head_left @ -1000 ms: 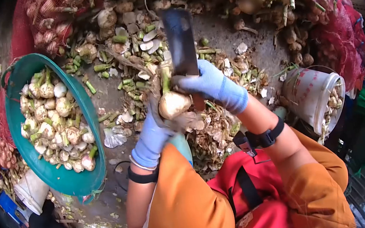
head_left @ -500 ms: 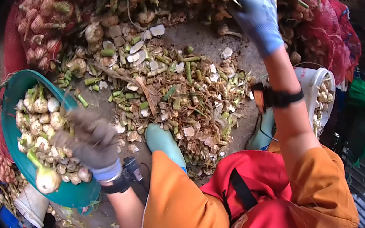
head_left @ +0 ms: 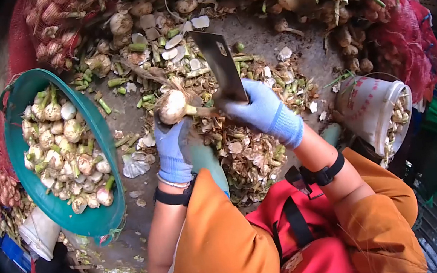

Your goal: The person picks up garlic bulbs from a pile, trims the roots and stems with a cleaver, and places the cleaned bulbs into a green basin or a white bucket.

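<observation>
My left hand [head_left: 171, 149] grips the garlic bulb [head_left: 172, 107] firmly, my right hand [head_left: 262, 110] clamps the cleaver [head_left: 220, 65], and I think the blade must meet only the stalk [head_left: 199, 111], away from my fingers.

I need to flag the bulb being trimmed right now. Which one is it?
Start at the big teal basin and move right to the blue-gloved left hand. The bulb sits in its fingers, the cleaver against its stalk; it is the only one held up off the ground.
</observation>
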A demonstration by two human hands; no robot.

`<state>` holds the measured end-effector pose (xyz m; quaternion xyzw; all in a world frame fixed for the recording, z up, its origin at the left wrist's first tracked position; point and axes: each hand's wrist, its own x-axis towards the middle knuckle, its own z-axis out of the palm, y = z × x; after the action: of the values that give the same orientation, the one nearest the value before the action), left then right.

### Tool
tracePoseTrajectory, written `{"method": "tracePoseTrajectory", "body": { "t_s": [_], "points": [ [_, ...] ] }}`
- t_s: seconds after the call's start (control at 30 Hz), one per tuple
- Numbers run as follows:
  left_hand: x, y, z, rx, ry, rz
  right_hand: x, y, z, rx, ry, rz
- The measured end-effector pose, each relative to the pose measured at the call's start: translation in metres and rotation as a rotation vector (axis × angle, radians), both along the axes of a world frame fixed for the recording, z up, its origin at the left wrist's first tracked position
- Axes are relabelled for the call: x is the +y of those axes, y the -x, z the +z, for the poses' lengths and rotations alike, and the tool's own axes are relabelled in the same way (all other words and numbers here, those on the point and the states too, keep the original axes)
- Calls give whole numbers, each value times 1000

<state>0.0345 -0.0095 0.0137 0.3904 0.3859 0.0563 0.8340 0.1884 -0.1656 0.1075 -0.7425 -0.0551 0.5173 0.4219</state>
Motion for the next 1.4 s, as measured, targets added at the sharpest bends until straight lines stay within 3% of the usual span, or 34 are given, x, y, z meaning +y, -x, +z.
{"method": "tracePoseTrajectory", "body": {
  "t_s": [0.03,0.07,0.13,0.27,0.3,0.33,0.37,0.4,0.47,0.57,0.6,0.67,0.7,0.77,0.8,0.87,0.9,0.97,1.0,1.07,1.17,1.2,1.23,1.27,1.33,1.37,1.4],
  "points": [
    [2,0,3,26,-7,44,-6,-3,-17,-476,-78,158],
    [4,-1,9,52,-14,87,-3,-4,-13,-624,-83,207],
    [3,0,25,-54,-42,-39,1,-6,-6,-855,-57,385],
    [-5,-5,54,4,-187,-332,-1,-5,1,-882,88,634],
    [-7,2,39,-85,-441,-281,-2,-5,2,-875,84,634],
    [0,12,22,-79,-438,-286,-4,-3,3,-911,52,663],
    [12,11,20,-86,-1076,-600,-6,-3,3,-951,20,692],
    [13,9,18,-135,-1427,-756,-6,-1,3,-950,23,690],
    [14,-2,25,-220,-2291,-809,-5,4,4,-992,-38,652],
    [14,-2,29,-214,-2061,-734,-1,4,7,-969,-28,694],
    [14,2,23,-144,-1672,-666,0,5,7,-952,-40,713],
    [10,5,19,-77,-1284,-589,2,4,4,-959,-55,706],
    [5,7,20,-138,-908,-496,3,3,3,-971,-69,698],
    [4,23,15,-188,-534,-395,5,3,1,-983,-82,664],
    [11,35,11,-215,-837,-597,6,3,-1,-995,-94,628],
    [18,46,10,-239,-1142,-803,5,-1,-12,-993,-91,600],
    [21,32,36,-300,-1411,-818,5,-3,-16,-983,-99,612],
    [10,24,46,-364,-1676,-825,6,-6,-18,-922,-66,651],
    [-1,27,38,-283,-1059,-520,7,-8,-22,-922,-62,652],
    [-8,26,35,-195,-437,-219,6,-6,-36,-829,-28,636],
    [-10,23,42,-124,-27,5,9,-2,-50,-874,6,574],
    [-11,19,56,-215,-98,-65,12,-6,-55,-870,75,567],
    [-10,16,69,-309,-172,-137,10,-29,-68,-569,357,533],
    [-7,17,76,-399,-247,-214,-8,-43,-71,-309,294,235],
    [-1,12,76,-273,-319,-269,-21,-48,-88,-323,170,47],
    [-3,5,86,-174,-169,-244,-20,-38,-94,-223,16,-1],
    [-3,-6,75,-100,-362,-349,-5,-29,-58,-35,52,41]
  ]
}}
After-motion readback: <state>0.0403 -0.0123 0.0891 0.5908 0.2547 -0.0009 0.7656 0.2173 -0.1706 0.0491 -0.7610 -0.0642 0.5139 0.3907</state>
